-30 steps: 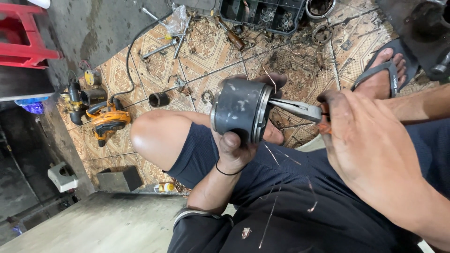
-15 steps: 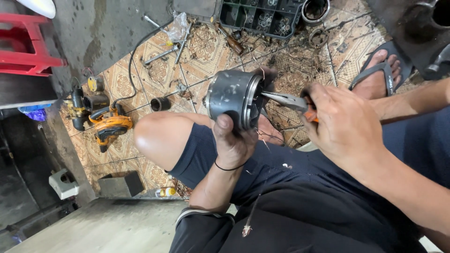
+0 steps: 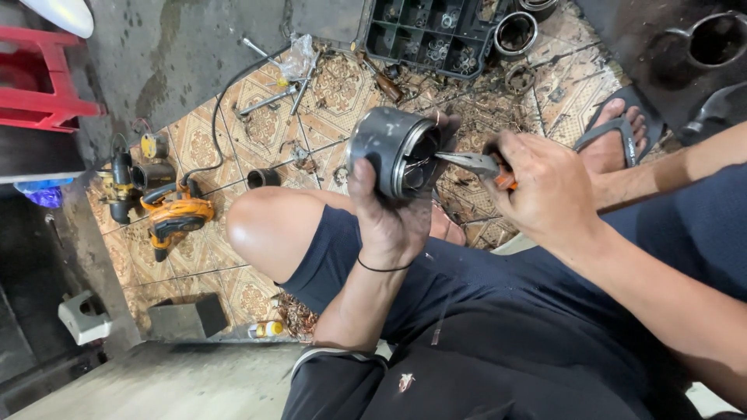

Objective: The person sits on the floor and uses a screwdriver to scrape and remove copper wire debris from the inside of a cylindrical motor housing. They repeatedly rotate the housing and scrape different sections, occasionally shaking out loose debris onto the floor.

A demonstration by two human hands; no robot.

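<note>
My left hand point(image 3: 389, 214) grips a grey metal piston point(image 3: 387, 149) from below, thumb over its side, holding it above my bare knee point(image 3: 261, 229). The open end of the piston faces right. My right hand point(image 3: 537, 187) is closed around pliers point(image 3: 475, 163) with orange handles. The pliers' thin jaws reach into the open end of the piston. What the jaw tips touch inside is hidden in shadow.
On the patterned tile floor lie an orange power tool point(image 3: 175, 218), dark pipe fittings point(image 3: 128, 183), long metal rods point(image 3: 268, 101) and a short sleeve point(image 3: 264, 177). A black tray of parts point(image 3: 436, 35) sits at the top. A red stool point(image 3: 43, 78) stands left. My sandalled foot point(image 3: 615, 136) rests right.
The piston and both hands have shifted slightly in view. The pliers' jaws have gone further into the piston's open end.
</note>
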